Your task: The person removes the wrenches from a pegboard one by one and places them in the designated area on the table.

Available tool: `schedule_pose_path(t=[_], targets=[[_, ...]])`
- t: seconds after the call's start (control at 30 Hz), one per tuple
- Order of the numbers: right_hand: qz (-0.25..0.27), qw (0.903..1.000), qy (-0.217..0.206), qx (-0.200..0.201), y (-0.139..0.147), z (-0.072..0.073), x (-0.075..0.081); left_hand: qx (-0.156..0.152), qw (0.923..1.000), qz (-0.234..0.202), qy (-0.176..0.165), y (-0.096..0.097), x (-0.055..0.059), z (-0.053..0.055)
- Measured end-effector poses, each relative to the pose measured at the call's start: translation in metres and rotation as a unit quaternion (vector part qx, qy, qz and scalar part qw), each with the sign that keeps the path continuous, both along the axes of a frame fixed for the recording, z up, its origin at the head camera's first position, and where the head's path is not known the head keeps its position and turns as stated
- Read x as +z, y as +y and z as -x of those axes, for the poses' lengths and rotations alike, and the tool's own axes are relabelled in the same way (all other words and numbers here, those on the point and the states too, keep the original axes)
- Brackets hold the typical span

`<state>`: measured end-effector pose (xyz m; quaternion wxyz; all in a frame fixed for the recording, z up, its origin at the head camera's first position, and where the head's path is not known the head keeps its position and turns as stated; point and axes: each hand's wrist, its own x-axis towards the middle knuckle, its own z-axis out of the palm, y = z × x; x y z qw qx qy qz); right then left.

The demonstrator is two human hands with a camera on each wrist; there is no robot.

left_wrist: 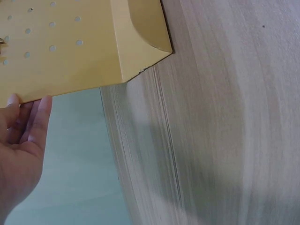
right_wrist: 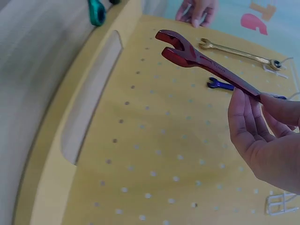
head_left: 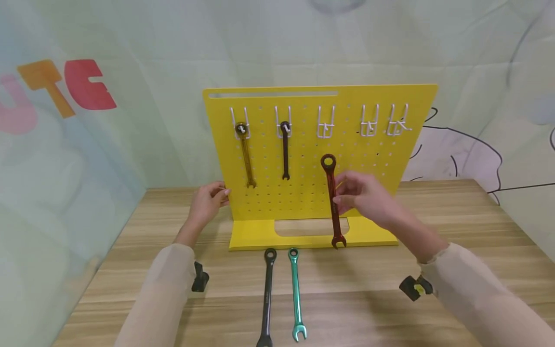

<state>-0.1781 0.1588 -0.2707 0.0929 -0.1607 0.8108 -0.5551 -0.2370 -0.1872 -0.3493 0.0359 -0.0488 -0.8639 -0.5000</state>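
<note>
My right hand (head_left: 362,195) pinches a red combination wrench (head_left: 333,197) by its shank, ring end up and open jaw down. The wrench is held in front of the yellow pegboard (head_left: 303,197), below the middle white hook (head_left: 325,123). In the right wrist view the red wrench (right_wrist: 215,68) lies between thumb and fingers. My left hand (head_left: 207,205) holds the pegboard's left edge; the left wrist view shows the fingertips (left_wrist: 46,102) right at that edge. A gold wrench (head_left: 246,156) and a dark blue wrench (head_left: 285,152) hang on the two left hooks.
A black wrench (head_left: 268,294) and a green wrench (head_left: 296,294) lie on the wooden table (head_left: 208,313) before the board's base (head_left: 251,236). Two more white hooks (head_left: 369,120) stick out at the board's upper right. A printed cloth (head_left: 151,96) hangs behind.
</note>
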Motion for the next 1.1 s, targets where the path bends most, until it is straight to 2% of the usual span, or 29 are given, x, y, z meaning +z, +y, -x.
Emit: schedule_pose_path(t=[0.33, 0.67, 1.1], targets=[[0.018, 0.9985, -0.049, 0.019, 0.002, -0.012, -0.043, 0.0, 1.0, 0.0, 0.001, 0.0, 0.0, 0.0], [0.031, 0.9908, -0.127, 0.034, -0.004, -0.027, -0.079, 0.0, 1.0, -0.003, -0.003, -0.001, -0.001, 0.0], [0.031, 0.9782, -0.2, 0.045, -0.018, -0.045, -0.107, -0.002, 1.0, 0.001, 0.004, 0.0, -0.001, 0.001]])
